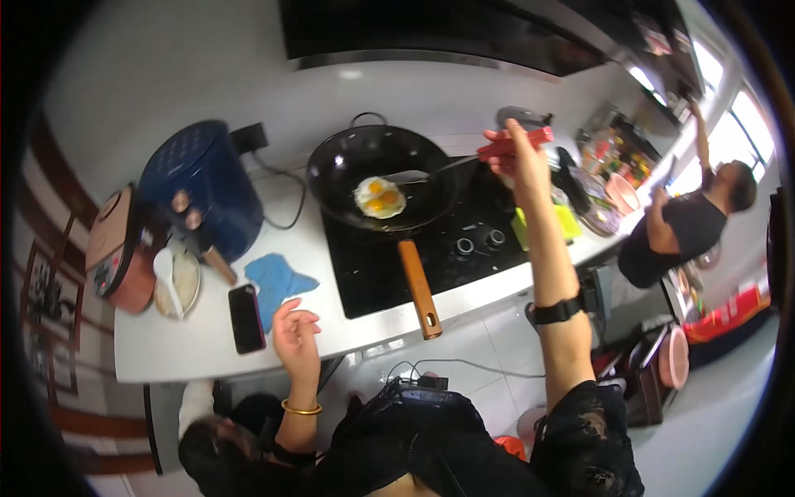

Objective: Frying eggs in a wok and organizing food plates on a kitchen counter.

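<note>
My right hand (pixel 520 160) grips the red handle of a metal spatula (pixel 453 165), held above the right side of the stove. Its blade reaches into a black wok (pixel 338 149) and meets the edge of the fried eggs (pixel 380 197). The whites are joined into one round patch with several yellow yolks. Toward me juts the wok's wooden handle (pixel 420 289), which neither hand touches. My left hand (pixel 297 338) hovers by the counter's front edge, fingers loosely curled and holding nothing. Beside it lie a blue cloth (pixel 279 279) and a dark phone (pixel 246 320).
The wok sits on a black glass cooktop (pixel 366 279) with two knobs. Left stand a blue air fryer (pixel 199 186), a pink rice cooker (pixel 118 248) and a bowl (pixel 186 286) with a white spoon. Another person (pixel 677 230) stands at right; someone's head (pixel 214 444) shows lower left.
</note>
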`<state>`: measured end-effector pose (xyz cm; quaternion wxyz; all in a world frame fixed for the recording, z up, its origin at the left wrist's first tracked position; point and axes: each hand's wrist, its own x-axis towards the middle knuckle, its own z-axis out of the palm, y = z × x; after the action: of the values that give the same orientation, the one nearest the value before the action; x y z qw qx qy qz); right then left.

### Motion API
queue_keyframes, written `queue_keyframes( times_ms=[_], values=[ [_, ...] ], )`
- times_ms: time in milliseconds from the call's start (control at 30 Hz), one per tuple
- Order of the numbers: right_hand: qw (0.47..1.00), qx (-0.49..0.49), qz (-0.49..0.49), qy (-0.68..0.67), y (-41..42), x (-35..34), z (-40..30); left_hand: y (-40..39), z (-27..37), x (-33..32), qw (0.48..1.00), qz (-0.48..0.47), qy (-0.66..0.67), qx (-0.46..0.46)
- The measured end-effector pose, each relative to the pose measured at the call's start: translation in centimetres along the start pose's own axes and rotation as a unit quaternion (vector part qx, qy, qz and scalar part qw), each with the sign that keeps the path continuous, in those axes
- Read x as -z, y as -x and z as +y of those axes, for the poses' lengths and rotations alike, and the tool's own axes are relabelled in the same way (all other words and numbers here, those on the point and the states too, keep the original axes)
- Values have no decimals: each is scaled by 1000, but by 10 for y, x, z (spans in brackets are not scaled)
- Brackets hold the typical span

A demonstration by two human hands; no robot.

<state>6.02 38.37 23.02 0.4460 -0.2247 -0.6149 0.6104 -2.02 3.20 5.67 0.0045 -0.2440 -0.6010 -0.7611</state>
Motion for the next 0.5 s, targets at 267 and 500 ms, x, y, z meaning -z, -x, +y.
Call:
queue_keyframes(
  times_ms=[267,500],
  values=[
    [972,67,-163,156,-56,2,14,59,-9,-92,912,-105,156,364],
    [950,81,-253,166,-92,-2,17,56,-9,-146,855,-38,318,408]
  ],
)
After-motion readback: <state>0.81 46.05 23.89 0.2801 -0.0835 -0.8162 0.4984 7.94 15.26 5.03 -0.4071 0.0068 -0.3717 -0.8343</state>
